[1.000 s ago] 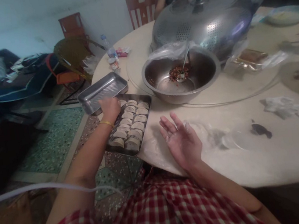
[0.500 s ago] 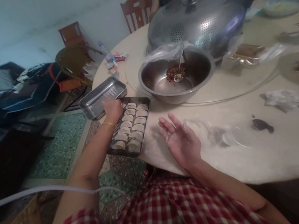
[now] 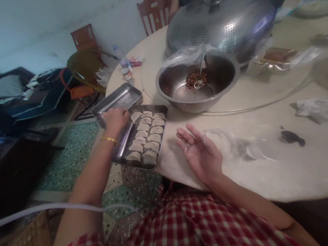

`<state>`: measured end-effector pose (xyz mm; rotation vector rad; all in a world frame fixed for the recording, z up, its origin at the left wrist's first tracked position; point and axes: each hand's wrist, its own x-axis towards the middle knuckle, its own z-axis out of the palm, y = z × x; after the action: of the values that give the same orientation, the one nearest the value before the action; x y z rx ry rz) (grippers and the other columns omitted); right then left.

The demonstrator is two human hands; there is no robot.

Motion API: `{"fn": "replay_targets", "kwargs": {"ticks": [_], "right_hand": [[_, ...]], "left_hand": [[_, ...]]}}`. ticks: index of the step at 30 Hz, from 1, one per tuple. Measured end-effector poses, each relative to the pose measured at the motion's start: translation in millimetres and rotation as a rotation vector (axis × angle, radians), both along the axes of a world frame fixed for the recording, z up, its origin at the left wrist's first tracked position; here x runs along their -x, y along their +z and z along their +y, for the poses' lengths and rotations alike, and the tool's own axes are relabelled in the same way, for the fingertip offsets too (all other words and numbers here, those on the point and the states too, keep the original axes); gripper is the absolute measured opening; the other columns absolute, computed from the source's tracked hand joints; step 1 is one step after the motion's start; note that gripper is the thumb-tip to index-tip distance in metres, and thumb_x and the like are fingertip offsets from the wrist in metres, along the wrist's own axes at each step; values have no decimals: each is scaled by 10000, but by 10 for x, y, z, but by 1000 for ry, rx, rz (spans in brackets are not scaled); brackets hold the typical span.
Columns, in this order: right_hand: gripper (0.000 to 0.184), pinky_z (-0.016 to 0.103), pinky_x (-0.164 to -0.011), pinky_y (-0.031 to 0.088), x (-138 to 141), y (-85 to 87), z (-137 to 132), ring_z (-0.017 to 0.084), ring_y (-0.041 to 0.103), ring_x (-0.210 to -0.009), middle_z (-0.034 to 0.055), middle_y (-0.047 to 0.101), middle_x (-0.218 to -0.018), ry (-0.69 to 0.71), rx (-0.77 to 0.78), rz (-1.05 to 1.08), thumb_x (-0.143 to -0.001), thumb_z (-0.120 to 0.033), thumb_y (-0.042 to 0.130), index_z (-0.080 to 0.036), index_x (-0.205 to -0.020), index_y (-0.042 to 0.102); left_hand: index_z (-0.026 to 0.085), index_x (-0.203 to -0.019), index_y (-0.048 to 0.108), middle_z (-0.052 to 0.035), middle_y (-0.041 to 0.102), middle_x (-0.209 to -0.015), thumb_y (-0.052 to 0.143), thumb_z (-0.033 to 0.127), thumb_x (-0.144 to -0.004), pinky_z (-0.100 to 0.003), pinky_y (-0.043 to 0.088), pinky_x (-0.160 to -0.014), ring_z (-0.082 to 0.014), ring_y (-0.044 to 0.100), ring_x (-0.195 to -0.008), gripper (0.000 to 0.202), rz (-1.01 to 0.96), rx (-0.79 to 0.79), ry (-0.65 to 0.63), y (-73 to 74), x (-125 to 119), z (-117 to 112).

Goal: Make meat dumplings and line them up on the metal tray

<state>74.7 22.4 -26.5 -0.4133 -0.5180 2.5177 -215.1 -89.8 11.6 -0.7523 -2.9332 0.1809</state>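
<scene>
My left hand [image 3: 116,121] is at the upper left edge of a metal tray [image 3: 165,116], back of the hand up, thumb apart and fingers bent, partly hidden. No dumpling shows in it. Two rows of pale, folded dumplings [image 3: 143,134] lie in the tray, and one dumpling [image 3: 136,116] sits just right of my left hand. Palm up, my right hand [image 3: 201,150] hovers over the floury tabletop [image 3: 172,158], its fingers spread, flour on its skin and nothing in it.
Behind the tray stands a second metal tray [image 3: 124,98]. A steel bowl [image 3: 171,97] with a spoon [image 3: 202,64] and some dark filling [image 3: 191,80] sits on the turntable, before a big domed lid [image 3: 246,13]. A person [image 3: 179,0] is beyond it. Crumpled plastic [image 3: 317,109] lies right.
My left hand has drawn back leftward from inside the tray, uncovering the dumpling at its upper left. My right hand stays palm up, nearly in place. The view shifts slightly.
</scene>
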Motion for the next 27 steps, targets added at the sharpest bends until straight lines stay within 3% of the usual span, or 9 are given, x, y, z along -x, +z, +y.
{"fn": "replay_targets", "kwargs": {"ticks": [5, 10, 12, 15, 19, 21, 24, 27], "right_hand": [[273, 427, -1037, 435, -100, 42, 81, 216, 657, -1008, 61, 762, -997, -74, -73, -1, -799, -398, 607, -233, -959, 755], [271, 423, -1024, 443, -487, 17, 260, 207, 671, -960, 44, 765, -966, -218, -221, -35, -807, -394, 582, -244, -943, 762], [268, 434, -1031, 437, -671, -20, 305, 212, 671, -971, 42, 761, -977, -291, -300, -50, -805, -400, 586, -256, -950, 759], [276, 443, -1037, 433, -895, -96, 318, 216, 667, -1009, 44, 752, -1017, -364, -401, -91, -785, -418, 623, -254, -966, 750], [282, 470, -1005, 461, -1081, -208, 247, 234, 672, -1018, 63, 753, -1025, -430, -507, -174, -773, -446, 667, -245, -955, 743], [232, 449, -984, 483, -1146, -275, 221, 214, 679, -976, 55, 756, -1023, -429, -552, -232, -788, -399, 687, -246, -953, 741], [208, 418, -956, 506, -1236, -372, 240, 188, 683, -920, 37, 753, -1060, -414, -644, -373, -831, -376, 661, -256, -977, 748], [199, 407, -956, 511, -1316, -414, 282, 183, 676, -900, 29, 756, -1018, -405, -680, -490, -797, -368, 699, -252, -945, 766]], "left_hand": [[163, -1024, 735, -190, 720, -1062, 356, 315, -871, -481, 368, -884, -385, 575, -1080, 436, -13, -46, 15, -54, -91, -46], [145, -1086, 717, -189, 710, -1111, 364, 243, -861, -503, 366, -910, -375, 583, -1089, 430, 7, -176, 21, 116, -174, -231], [156, -1049, 726, -165, 722, -1084, 371, 203, -848, -483, 380, -911, -340, 599, -1057, 410, 1, -246, -11, 187, -335, -309], [175, -932, 737, -101, 744, -992, 370, 168, -834, -404, 423, -893, -262, 617, -969, 380, -53, -348, -155, 206, -791, -326], [215, -793, 704, -28, 739, -891, 410, 162, -830, -372, 413, -922, -210, 603, -916, 301, -178, -425, -466, 51, -1583, -136], [202, -850, 705, -45, 728, -860, 419, 188, -858, -396, 407, -880, -222, 594, -870, 286, -186, -478, -633, -62, -1883, -7], [185, -1017, 708, -70, 717, -862, 447, 296, -920, -400, 409, -826, -245, 581, -867, 300, -199, -518, -763, -241, -2096, 228], [195, -1044, 722, -96, 707, -953, 443, 306, -943, -408, 404, -833, -267, 570, -941, 317, -222, -390, -817, -408, -2137, 500]]}}
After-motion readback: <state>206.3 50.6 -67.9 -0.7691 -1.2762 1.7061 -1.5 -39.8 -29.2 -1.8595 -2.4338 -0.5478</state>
